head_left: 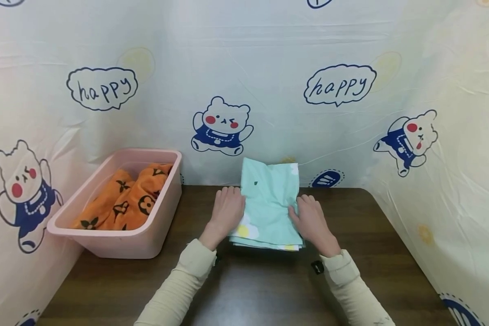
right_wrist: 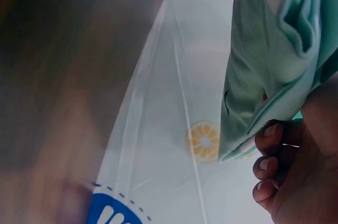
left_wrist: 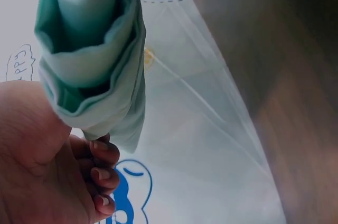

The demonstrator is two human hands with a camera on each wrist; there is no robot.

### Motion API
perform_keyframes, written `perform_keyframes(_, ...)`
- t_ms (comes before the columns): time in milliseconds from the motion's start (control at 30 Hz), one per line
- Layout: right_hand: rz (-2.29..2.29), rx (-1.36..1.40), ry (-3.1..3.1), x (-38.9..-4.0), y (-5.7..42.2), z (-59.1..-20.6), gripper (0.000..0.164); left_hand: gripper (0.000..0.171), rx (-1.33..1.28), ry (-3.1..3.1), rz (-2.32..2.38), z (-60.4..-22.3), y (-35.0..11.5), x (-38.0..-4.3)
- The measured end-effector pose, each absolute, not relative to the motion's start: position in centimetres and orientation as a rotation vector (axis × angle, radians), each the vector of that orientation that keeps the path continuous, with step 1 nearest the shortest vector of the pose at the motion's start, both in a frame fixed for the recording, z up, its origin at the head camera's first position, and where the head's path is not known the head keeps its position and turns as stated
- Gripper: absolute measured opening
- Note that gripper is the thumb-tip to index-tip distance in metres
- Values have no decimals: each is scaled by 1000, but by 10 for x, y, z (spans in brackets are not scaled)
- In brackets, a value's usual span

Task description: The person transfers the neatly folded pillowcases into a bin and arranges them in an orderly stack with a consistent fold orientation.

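Note:
In the head view a folded mint-green cloth with white and yellow flower prints is held up off the dark table. My left hand grips its left side, fingers curled behind it. The opposite side is gripped by my right hand, the thumb lying on the front. Several rolled layers of the cloth show edge-on in the left wrist view, above the curled fingers of the left hand. The right wrist view has the cloth hanging over the right hand.
A pink plastic basin stands at the left of the brown table, holding an orange cloth with dark prints. Behind and on both sides hangs a pale sheet printed with bears and the word happy.

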State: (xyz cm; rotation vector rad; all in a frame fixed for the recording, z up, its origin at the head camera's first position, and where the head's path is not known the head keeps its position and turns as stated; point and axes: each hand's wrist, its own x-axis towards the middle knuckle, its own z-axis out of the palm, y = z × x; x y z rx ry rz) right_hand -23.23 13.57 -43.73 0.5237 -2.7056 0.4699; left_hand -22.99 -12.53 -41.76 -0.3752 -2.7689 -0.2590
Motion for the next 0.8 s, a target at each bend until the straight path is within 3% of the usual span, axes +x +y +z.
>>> perform_keyframes(800,490,593,-2701,-234,94,-410,36,32,-360,-2731,-163,-399,-167,-227)
